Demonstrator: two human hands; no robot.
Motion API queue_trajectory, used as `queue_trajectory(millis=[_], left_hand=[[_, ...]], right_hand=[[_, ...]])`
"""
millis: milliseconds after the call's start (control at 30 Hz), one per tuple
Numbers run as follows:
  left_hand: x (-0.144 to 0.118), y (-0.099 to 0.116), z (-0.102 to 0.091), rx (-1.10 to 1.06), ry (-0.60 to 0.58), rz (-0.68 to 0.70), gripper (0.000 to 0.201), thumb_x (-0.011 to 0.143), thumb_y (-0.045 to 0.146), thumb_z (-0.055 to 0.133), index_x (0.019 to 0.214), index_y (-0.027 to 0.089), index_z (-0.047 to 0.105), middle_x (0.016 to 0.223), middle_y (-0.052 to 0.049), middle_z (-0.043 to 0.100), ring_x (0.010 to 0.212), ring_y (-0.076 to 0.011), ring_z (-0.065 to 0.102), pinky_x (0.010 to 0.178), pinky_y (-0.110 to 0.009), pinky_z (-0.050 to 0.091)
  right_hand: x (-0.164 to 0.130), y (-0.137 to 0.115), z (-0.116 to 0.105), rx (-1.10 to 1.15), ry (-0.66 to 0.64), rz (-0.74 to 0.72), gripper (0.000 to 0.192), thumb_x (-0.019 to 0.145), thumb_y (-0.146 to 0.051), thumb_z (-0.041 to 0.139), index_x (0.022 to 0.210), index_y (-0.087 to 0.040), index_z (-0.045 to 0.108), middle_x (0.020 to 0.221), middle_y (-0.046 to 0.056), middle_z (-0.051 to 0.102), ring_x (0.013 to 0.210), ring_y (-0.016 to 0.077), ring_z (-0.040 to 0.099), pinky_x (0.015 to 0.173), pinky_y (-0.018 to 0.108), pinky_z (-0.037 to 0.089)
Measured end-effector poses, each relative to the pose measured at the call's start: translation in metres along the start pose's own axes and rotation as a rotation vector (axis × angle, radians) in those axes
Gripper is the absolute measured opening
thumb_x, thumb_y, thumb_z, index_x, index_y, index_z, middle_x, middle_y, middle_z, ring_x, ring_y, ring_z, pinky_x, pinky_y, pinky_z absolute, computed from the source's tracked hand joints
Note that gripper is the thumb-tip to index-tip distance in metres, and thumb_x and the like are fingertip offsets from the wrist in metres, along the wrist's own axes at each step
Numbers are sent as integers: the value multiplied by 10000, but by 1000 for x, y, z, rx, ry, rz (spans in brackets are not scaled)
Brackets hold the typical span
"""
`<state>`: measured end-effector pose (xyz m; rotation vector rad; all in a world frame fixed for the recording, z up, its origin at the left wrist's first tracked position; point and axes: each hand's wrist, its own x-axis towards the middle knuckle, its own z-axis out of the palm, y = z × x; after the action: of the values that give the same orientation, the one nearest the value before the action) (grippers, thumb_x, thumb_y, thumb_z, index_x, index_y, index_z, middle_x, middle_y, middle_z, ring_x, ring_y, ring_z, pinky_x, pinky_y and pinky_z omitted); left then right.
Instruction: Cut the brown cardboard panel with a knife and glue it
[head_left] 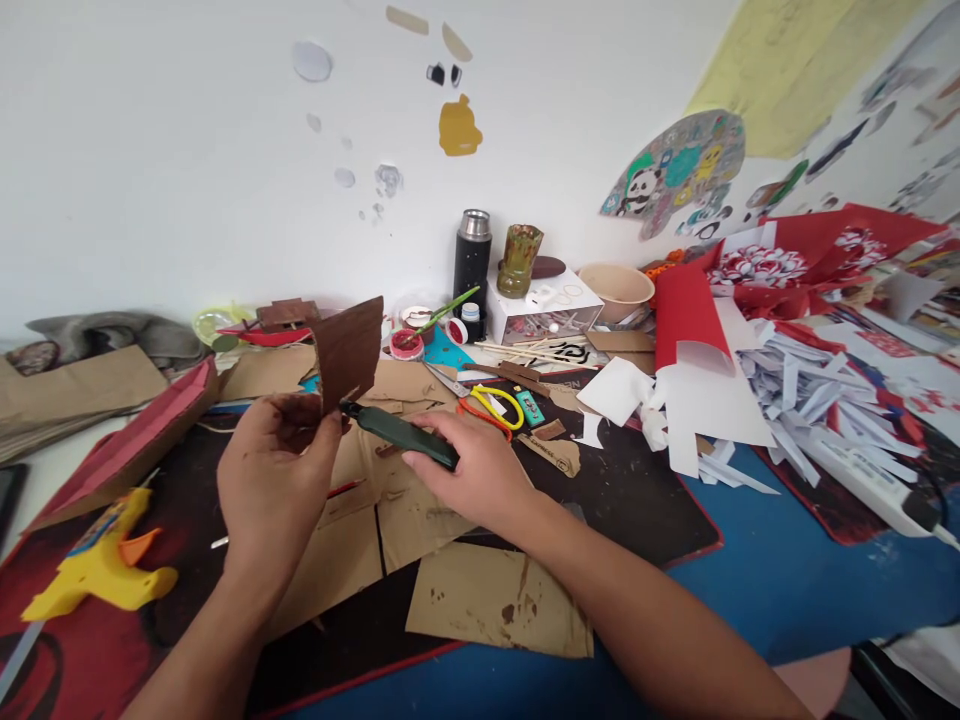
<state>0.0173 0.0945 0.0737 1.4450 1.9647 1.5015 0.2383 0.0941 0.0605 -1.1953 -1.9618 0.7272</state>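
Scissors (491,405) beyond knife (401,436), glue gun (105,565) left

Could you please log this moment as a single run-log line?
left hand: holds brown card piece upright | right hand: grips dark green knife, tip at card's lower edge | nearby: yellow glue gun

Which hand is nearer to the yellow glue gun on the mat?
Left. The left hand, holding the brown cardboard piece, is just up and right of the yellow glue gun. The right hand, gripping the dark green cutter, is farther right.
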Motion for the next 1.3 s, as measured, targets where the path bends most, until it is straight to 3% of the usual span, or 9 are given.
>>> queue_trajectory(millis=[167, 733, 933, 1300], left_hand=[[-2, 4, 1, -20, -59, -2, 331, 826, 514, 738, 1022, 248, 733, 957, -54, 846, 866, -259, 842, 782, -383, 658], [-3, 3, 0, 60, -56, 28, 308, 834, 491, 766, 1028, 252, 759, 951, -47, 846, 863, -266, 829, 798, -401, 657], [-6, 7, -1, 50, -71, 43, 263, 837, 482, 768, 992, 270, 745, 930, -41, 838, 848, -278, 829, 787, -419, 670], [-7, 6, -1, 212, -33, 180, 276, 853, 511, 721, 977, 266, 753, 937, -39, 811, 825, -270, 805, 752, -402, 609]], right_hand=[[-1, 3, 0, 12, 5, 12, 321, 1022, -368, 775, 1331, -284, 767, 1342, 61, 848, 1240, 280, 787, 1088, 433, 585], [-1, 0, -1, 35, -18, 37, 320, 1026, -370, 791, 1332, -276, 780, 1324, 54, 854, 1216, 266, 792, 1044, 404, 592], [-1, 3, -2, 8, -9, 54, 306, 1030, -364, 786, 1324, -277, 781, 1335, 62, 851, 1240, 282, 788, 1095, 440, 577], [1, -7, -5, -18, -51, 97, 314, 1037, -385, 789, 1327, -266, 788, 1283, 59, 863, 1200, 287, 794, 1005, 417, 594]])
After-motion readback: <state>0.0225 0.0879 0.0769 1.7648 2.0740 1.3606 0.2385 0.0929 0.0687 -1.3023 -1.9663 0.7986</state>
